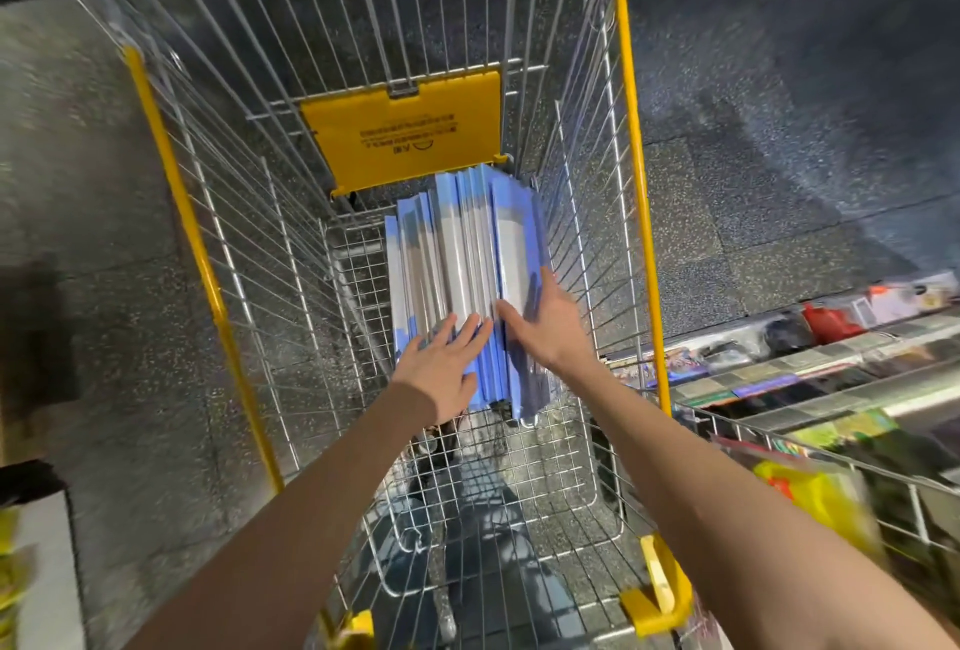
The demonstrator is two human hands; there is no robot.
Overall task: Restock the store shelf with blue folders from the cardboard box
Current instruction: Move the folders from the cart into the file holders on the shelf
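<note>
**A:** Straight down into a wire shopping cart [631, 129] with yellow rails, and 2 bare arms are reaching in.

**B:** What's the cart carrying?

**A:** 1 batch of blue folders [462, 254], standing on edge, packed side by side on the cart's mesh bottom. They sit toward the far end, just below a yellow flap [402, 129] whose print is too small to read.

**B:** And the hands?

**A:** The left hand [441, 368] lies on the near top edges of the folders, fingers straight and slightly spread, gripping nothing. The right hand [545, 332] lies flat against the right side of the batch, fingers straight along the outermost folder, thumb across the top edges.

**B:** Anything beside the cart?

**A:** A store shelf [831, 363] on the right, its rows of goods too blurred to name. Nearer, a wire bin [779, 446] holds something yellow, also blurred. Under it all, a dark speckled floor [779, 129].
</note>
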